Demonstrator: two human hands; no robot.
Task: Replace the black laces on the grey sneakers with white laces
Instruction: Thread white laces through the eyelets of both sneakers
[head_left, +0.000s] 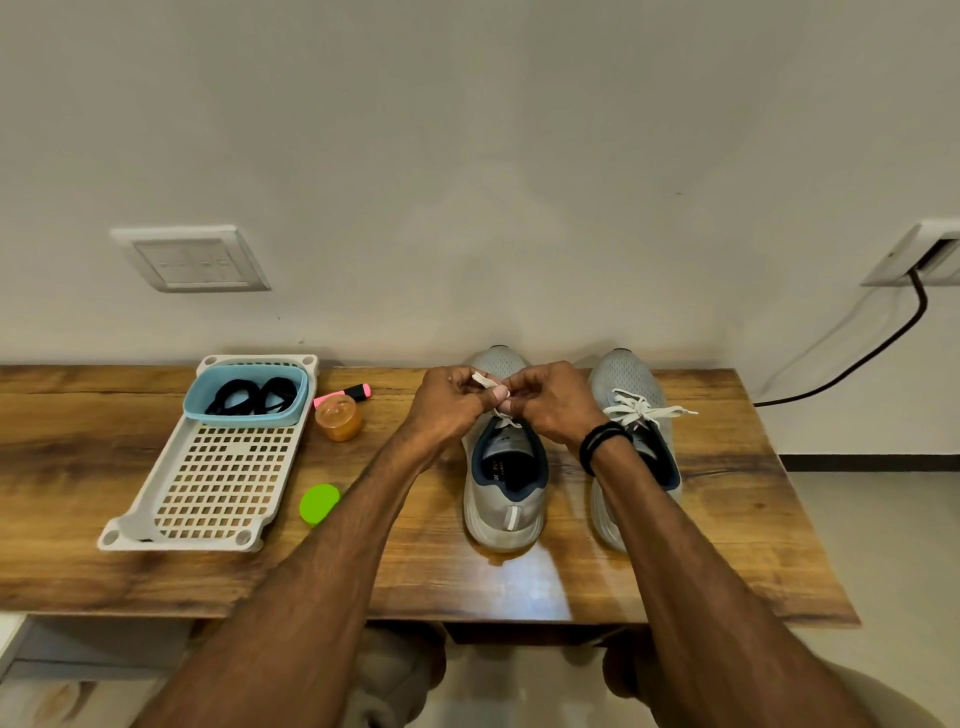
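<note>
So, nearest the camera is the front edge of the wood-grain desk (467, 587), a glossy brown top with dark streaks. Right of middle on it sits a grey mesh sneaker (503, 512) with a chunky pale sole and a navy padded collar. Its heel is toward the person and its toe points away at the wall, so its long axis runs near to far. A second grey sneaker (631, 379) stands just beside it on the right, same heading, with a white bow (636, 408) tied over its tongue. Off to the left there's a round lime-green plastic lid (319, 503) and a long white perforated plastic tray (218, 478) lying a bit diagonal. Over the first sneaker's tongue the left hand (449, 408) and right hand (553, 405) meet, each with a pinching grip on a white flat lace (484, 382), fingers curled. Black bands (602, 441) circle the right wrist. Farther back, a light-blue oval tub (239, 413) at the tray's far end holds coiled black laces (249, 397). Beside the tub are an amber round jar (338, 423) and a pink highlighter (345, 393). Behind it all is a plain off-white wall (467, 156) with a white switch plate (192, 260).
</note>
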